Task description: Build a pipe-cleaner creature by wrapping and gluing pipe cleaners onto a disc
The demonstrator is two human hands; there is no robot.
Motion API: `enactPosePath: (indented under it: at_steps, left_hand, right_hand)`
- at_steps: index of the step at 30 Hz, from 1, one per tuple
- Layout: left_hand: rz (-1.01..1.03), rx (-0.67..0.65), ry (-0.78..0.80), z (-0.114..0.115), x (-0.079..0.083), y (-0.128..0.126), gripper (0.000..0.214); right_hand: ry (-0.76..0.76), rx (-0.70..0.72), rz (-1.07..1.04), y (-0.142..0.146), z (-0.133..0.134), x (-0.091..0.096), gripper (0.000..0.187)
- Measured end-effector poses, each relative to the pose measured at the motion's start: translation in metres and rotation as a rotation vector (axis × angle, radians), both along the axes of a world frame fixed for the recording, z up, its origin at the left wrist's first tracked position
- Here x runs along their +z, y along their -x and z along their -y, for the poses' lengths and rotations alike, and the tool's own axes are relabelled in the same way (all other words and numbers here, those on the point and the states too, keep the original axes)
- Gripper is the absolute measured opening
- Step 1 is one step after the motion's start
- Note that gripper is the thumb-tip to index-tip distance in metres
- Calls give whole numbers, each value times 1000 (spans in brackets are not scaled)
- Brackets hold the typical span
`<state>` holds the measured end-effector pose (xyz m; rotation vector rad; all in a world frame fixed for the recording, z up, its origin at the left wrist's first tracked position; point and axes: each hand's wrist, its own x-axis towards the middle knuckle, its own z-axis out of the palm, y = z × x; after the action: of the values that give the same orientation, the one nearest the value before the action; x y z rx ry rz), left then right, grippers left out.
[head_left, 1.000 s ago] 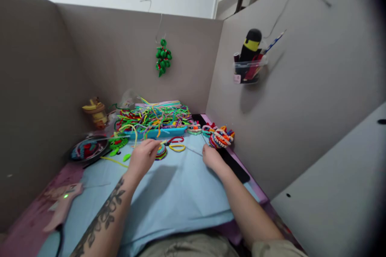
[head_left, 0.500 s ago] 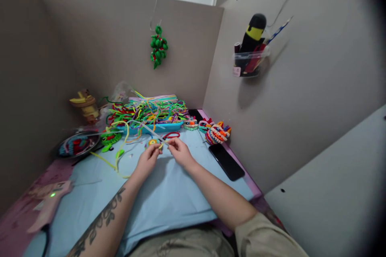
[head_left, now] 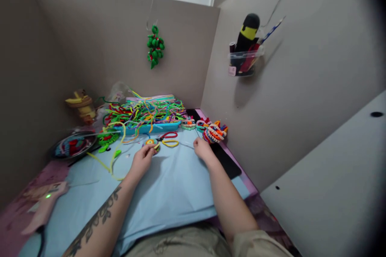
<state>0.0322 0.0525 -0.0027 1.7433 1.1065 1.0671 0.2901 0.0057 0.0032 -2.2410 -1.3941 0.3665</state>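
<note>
My left hand is closed in a pinch, with a small yellow fuzzy piece at its fingertips. Right behind those fingers lies a round, multicoloured coil; whether I touch it cannot be told. Farther right, my right hand is closed on the end of a thin pale strip, blurred, pointing left. Between the hands, scissors with one red and one yellow handle loop lie on the light blue cloth. A yellow pipe cleaner bends across the cloth left of my left hand.
A blue tray heaped with pipe cleaners stands at the back. Crafted fuzzy figures sit right, beside a black phone. A dark bowl and a pink glue gun with a green light are left. Grey panels surround the table.
My hands were together at the coil; my right hand has moved away to the right with the pale strip, now partly over the phone. The scissors are now uncovered. The view has shifted slightly.
</note>
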Motion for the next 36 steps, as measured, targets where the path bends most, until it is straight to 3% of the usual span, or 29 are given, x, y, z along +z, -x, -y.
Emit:
enactPosePath:
  at_steps: [3,5,8,10,13,16,19,24,26,36]
  left_hand:
    - [19,-10,22,-1,-4,-1,27]
    - [37,-34,57,-2,-7,-4,27]
    - [31,-71,77,-1,-11,-8,29]
    - [9,-96,39,0,-13,-10,28]
    - [-15,-122,-8,1,-12,-10,28]
    - [-28,-105,18,2,-10,-8,31]
    - [-47,-91,34,3,-8,-8,32]
    - [-35,-99,26,7,-7,-11,32]
    - [-24,-127,31,9,-5,-13,31]
    - [6,-182,34,15,-1,-14,27]
  right_hand:
    - [-275,30,-70,17,2,2,14]
    - [-469,151,-205,38,4,1,14]
    - [-563,406,-469,74,4,-8,13]
    - [-579,473,-546,91,2,-15,19]
    - [-602,455,-555,93,2,-16,26]
    - [-676,251,-451,70,4,-8,23]
    - [-684,162,-408,53,5,-3,18]
    - [-601,406,-567,74,1,-13,10]
    - [-581,450,-653,87,-1,-19,16]
    - [-488,446,-951,91,-4,-20,16]
